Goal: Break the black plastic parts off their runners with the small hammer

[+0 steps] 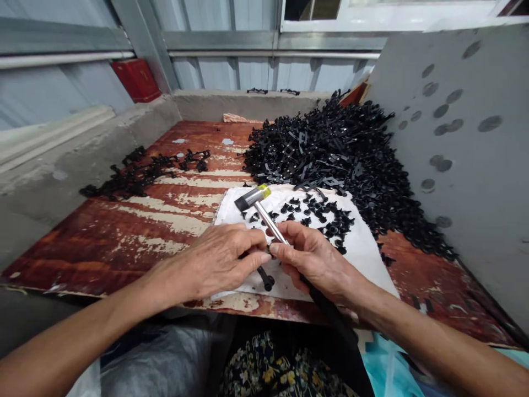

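My left hand (221, 258) is closed, thumb and fingers pinching a black plastic link (266, 280) whose round end sticks out below them. My right hand (320, 258) is wrapped round a small two-faced mallet (270, 221); its metal shaft points up and away, and the head has one dark face and one yellow face. The right thumb and fingertip meet close to the left fingertips, and I cannot tell whether they also pinch a small piece. Under both hands lies a white cloth (366, 267), with several small black plastic caps (330, 218) scattered over it.
A large heap of black plastic parts (322, 143) fills the back right, against a grey panel (467, 160). More linked black parts (144, 173) lie at the left on the worn red-brown board (103, 237). A low concrete ledge (206, 103) edges the back, with a red box (136, 80) in the corner.
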Tool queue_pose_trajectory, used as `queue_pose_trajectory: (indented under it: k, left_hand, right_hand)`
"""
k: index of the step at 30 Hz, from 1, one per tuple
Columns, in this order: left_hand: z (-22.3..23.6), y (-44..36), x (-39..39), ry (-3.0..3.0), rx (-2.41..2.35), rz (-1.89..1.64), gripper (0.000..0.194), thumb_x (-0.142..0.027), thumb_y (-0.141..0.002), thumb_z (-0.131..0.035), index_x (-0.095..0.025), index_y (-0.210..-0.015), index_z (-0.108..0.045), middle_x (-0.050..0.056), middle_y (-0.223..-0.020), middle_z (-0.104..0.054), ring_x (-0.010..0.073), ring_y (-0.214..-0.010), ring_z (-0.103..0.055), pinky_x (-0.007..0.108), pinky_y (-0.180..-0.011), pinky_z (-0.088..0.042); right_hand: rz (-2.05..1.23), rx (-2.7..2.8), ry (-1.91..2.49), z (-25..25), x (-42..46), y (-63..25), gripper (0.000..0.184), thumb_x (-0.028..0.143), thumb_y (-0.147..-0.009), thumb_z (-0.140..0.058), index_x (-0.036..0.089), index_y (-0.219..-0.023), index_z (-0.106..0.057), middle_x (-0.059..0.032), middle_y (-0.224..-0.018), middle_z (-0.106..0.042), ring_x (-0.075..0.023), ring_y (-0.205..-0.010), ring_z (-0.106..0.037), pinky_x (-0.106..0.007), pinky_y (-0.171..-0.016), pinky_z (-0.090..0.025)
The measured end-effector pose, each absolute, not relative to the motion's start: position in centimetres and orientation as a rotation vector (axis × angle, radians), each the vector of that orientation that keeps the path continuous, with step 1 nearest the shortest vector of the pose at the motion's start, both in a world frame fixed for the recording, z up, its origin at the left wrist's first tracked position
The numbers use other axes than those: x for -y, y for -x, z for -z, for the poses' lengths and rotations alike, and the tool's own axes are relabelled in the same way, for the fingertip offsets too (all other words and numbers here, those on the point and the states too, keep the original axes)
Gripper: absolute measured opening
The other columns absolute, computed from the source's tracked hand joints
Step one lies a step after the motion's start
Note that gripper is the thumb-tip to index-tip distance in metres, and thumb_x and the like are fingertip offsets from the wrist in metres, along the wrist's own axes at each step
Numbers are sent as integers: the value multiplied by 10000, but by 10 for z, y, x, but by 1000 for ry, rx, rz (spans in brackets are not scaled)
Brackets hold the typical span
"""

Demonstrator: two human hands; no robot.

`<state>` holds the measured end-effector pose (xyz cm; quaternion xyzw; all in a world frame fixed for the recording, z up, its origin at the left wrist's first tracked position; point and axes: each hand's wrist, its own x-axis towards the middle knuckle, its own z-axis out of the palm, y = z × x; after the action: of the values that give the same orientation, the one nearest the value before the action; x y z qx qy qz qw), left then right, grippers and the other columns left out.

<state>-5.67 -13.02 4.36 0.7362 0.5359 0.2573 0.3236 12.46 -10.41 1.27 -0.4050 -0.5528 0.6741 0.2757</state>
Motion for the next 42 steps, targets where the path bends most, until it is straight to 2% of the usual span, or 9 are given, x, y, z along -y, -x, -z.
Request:
queue_pose_trajectory:
  k: [3,5,11,15,22,28,32,37,42]
  left_hand:
    - [-38,62,145,-1799,-1784,-1144,129,-302,-711,-694,-237,-809,-641,62,-891,-638,270,-979,-561,322,-840,-449]
    - [-31,63,153,-1561,-1846,-1244,177,-343,-735,-679,-229,-853,-615,58,-905,-630,248,-937,-577,321,-816,-468]
    - [-10,51,148,-886,-1239,-1047,344,-467,-723,-705,-177,-869,-593,39,-773,-661,168,-709,-612,280,-650,-513]
    - [-7,53,143,-834,-1208,-1053,350,-433,-671,-770,-159,-780,-582,-10,-613,-619,101,-528,-553,225,-549,-466]
    - [-11,64,137,-839,-1268,-899,386,-462,-640,-774,-149,-750,-576,4,-589,-644,86,-410,-513,226,-447,-445]
    - [-12,82,131,-851,-1325,-865,369,-420,-604,-790,-154,-688,-549,15,-597,-667,80,-390,-509,209,-408,-419]
    - [-13,94,137,-860,-1403,-873,322,-393,-606,-769,-141,-670,-579,5,-546,-634,76,-404,-492,198,-403,-399]
    - [-14,94,139,-865,-1437,-852,288,-347,-599,-742,-123,-726,-611,70,-777,-733,64,-425,-507,198,-398,-387]
    - [-11,92,135,-862,-1450,-843,267,-353,-661,-712,-121,-742,-607,59,-750,-722,45,-412,-489,156,-363,-307]
  right_hand:
    - [-1708,1299,1087,-9,108,-123,227,360,-790,-639,200,-929,-556,113,-533,-413,-47,-367,-315,-150,-310,-283]
    - [-1637,1189,1064,-9,110,-120,265,388,-766,-673,210,-904,-533,99,-590,-459,-52,-381,-353,-158,-297,-305]
    - [-1665,1276,1059,-3,124,-113,244,434,-844,-600,227,-895,-483,108,-478,-478,-60,-334,-344,-151,-309,-280]
    - [-1652,1442,1131,1,129,-117,199,411,-887,-529,223,-883,-463,118,-468,-467,-50,-308,-325,-148,-306,-255]
    - [-1641,1704,1121,2,132,-115,109,312,-921,-452,236,-843,-454,118,-472,-428,-67,-297,-325,-194,-315,-232]
    - [-1165,2098,1235,-1,111,-128,170,271,-950,-364,219,-858,-498,61,-558,-486,-113,-441,-453,-228,-451,-379]
    - [-660,2407,1241,2,85,-143,311,180,-900,-396,174,-1180,-532,-28,-729,-642,-181,-610,-579,-312,-623,-473]
    - [-604,2489,1204,10,76,-135,400,149,-859,-470,193,-1247,-556,-92,-900,-722,-236,-793,-662,-356,-746,-496]
    - [-626,2507,1119,6,82,-121,402,169,-881,-449,216,-1262,-569,-71,-885,-731,-220,-763,-662,-335,-712,-509]
